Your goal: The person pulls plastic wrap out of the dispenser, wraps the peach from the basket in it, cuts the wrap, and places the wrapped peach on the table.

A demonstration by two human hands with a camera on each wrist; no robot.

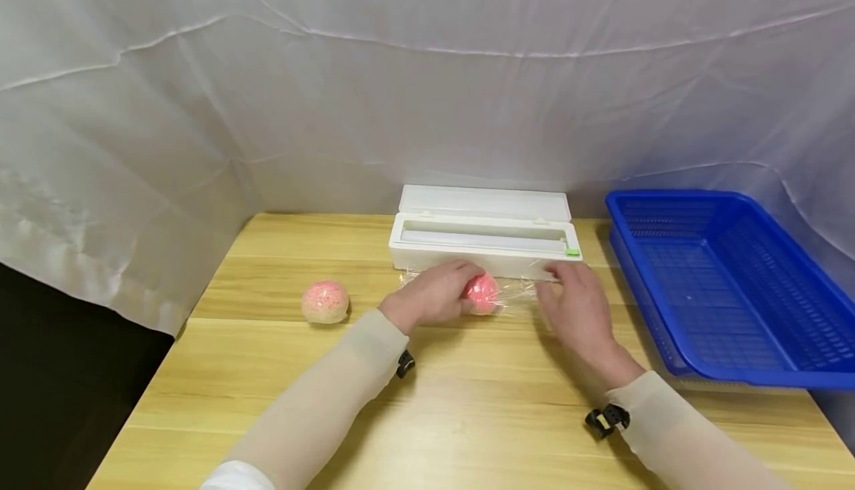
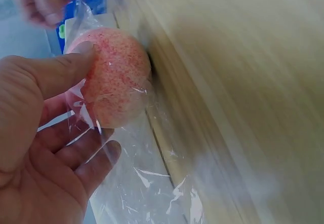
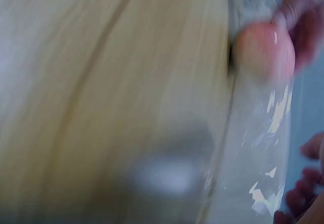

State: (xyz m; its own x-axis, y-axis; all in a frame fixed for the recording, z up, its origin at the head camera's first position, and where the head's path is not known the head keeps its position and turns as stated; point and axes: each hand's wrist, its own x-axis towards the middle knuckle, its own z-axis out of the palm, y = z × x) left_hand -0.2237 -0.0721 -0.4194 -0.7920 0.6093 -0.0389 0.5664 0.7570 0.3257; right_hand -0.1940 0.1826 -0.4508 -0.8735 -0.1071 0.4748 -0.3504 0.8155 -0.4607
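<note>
A pink speckled ball point(image 1: 482, 294) lies on clear plastic film point(image 1: 514, 297) in front of the white box. My left hand point(image 1: 436, 293) grips the ball from its left side; in the left wrist view the thumb presses film against the ball point(image 2: 114, 77), with the fingers behind it. To the right of the ball, my right hand point(image 1: 580, 308) is at the film's right end, fingers bent. The right wrist view shows its fingers point(image 3: 304, 188) beside the film's edge; whether they pinch it I cannot tell. A second pink and cream ball point(image 1: 325, 302), looking shiny, rests to the left.
Behind the hands, a long white box point(image 1: 467, 260) stands with its lid up and a roll point(image 1: 484, 240) inside; a green piece point(image 1: 572, 252) is at its right end. A blue basket point(image 1: 675, 327) occupies the table's right side. Grey cloth hangs behind.
</note>
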